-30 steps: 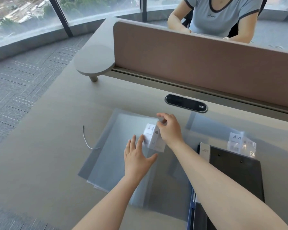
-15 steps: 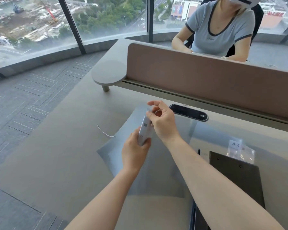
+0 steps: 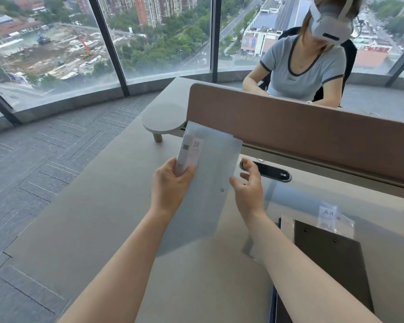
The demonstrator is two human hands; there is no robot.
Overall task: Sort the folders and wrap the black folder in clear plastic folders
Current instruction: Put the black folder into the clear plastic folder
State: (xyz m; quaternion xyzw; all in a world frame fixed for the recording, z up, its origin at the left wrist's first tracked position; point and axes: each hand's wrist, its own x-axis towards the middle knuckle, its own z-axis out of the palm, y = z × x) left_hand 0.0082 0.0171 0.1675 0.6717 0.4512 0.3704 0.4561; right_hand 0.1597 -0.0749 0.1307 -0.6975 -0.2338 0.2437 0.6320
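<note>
The left hand (image 3: 170, 183) holds a clear folder (image 3: 210, 180) raised above the desk (image 3: 98, 206) at frame centre, fingers and thumb curled round its left edge and a white label (image 3: 189, 155) printed "20". The folder's top edge overlaps the lower edge of the brown divider (image 3: 313, 136); its bottom edge hangs just over the desk. The right hand (image 3: 248, 187) is beside the folder's right edge, fingers spread and relaxed; contact with that edge cannot be determined.

The black folder (image 3: 331, 264) lies flat at lower right, under a clear sheet (image 3: 289, 206) carrying an "A4" label (image 3: 328, 214). Its left edge runs close to the right forearm.

A black cable port (image 3: 274, 172) sits in the desk just right of the right hand. A round shelf (image 3: 165, 118) projects from the divider's left end. Bare desk extends left of the left arm to the desk edge. A person (image 3: 306, 66) sits behind the divider at upper right.
</note>
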